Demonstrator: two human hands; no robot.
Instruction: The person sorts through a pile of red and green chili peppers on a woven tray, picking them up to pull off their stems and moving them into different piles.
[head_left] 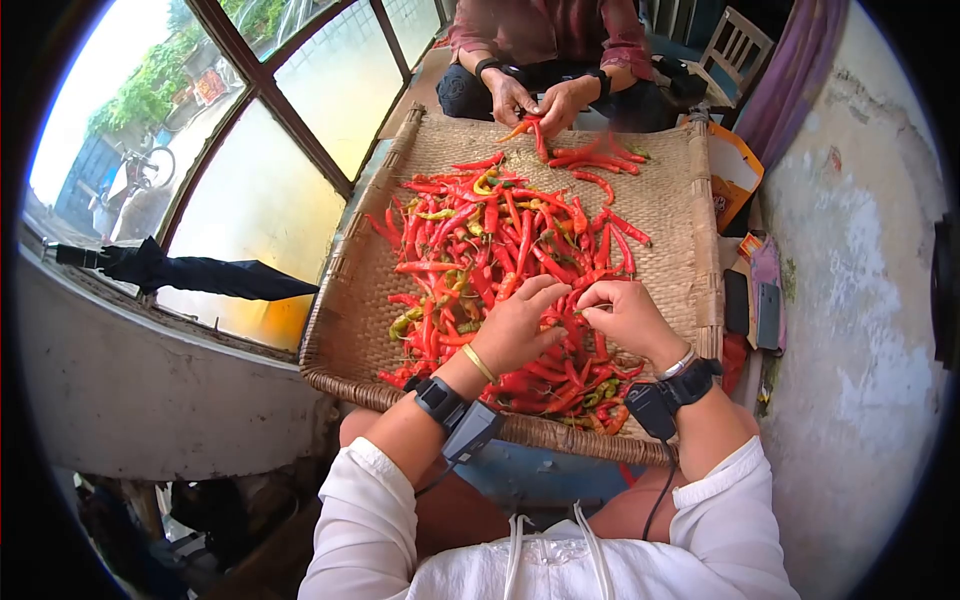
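Note:
Red chili peppers [520, 235], with a few greenish ones among them, lie heaped on a large woven tray [660, 265]. Over the near part of the heap, my left hand [520, 325] curls its fingers and thumb around a red chili pepper, mostly hidden by the hand. Close on its right, my right hand [632, 318] pinches thumb and forefinger together at what looks like a thin green pepper stem [580, 313]. The fingertips of both hands are close together, just above the peppers.
Across the tray, another person's hands [545, 105] hold red peppers above a smaller pile [600, 155]. A folded umbrella [220, 275] rests along the window sill at left. Phones [768, 315] and an orange box [735, 170] sit beside the right wall [860, 250].

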